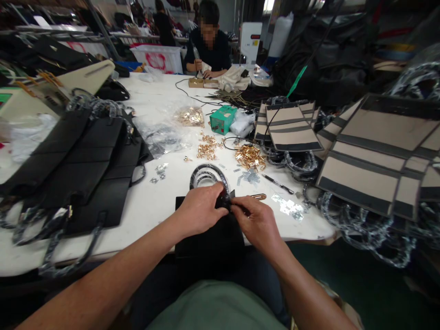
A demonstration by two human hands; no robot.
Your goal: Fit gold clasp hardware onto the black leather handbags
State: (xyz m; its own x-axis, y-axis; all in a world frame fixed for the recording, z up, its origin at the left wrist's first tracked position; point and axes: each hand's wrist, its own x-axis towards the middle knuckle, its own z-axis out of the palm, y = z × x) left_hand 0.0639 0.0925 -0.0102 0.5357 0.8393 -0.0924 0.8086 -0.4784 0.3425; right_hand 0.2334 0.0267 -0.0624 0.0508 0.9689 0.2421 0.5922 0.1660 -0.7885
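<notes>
A black handbag (pixel 209 247) rests at the table's front edge, partly over my lap. Its looped handles (pixel 206 167), wrapped in clear plastic, point away from me. My left hand (pixel 201 208) is closed round the base of the handle on its right side, thumb and fingers pinching there. Against that same spot my right hand (pixel 257 221) presses its closed fingertips, beside a small dark tab (pixel 233 194). Whatever lies between the right fingertips is hidden. Just past the right hand lies a gold slotted metal piece (pixel 259 196).
Gold fittings (pixel 250 157), flat metal plates (pixel 288 206) and a pen (pixel 277 184) lie on the white table (pixel 165 247). Behind stands a green box (pixel 222 119) with a cable. Black bags (pixel 82 169) are stacked left, beige-and-black bags (pixel 364 160) right. Opposite, a person (pixel 209 46) works.
</notes>
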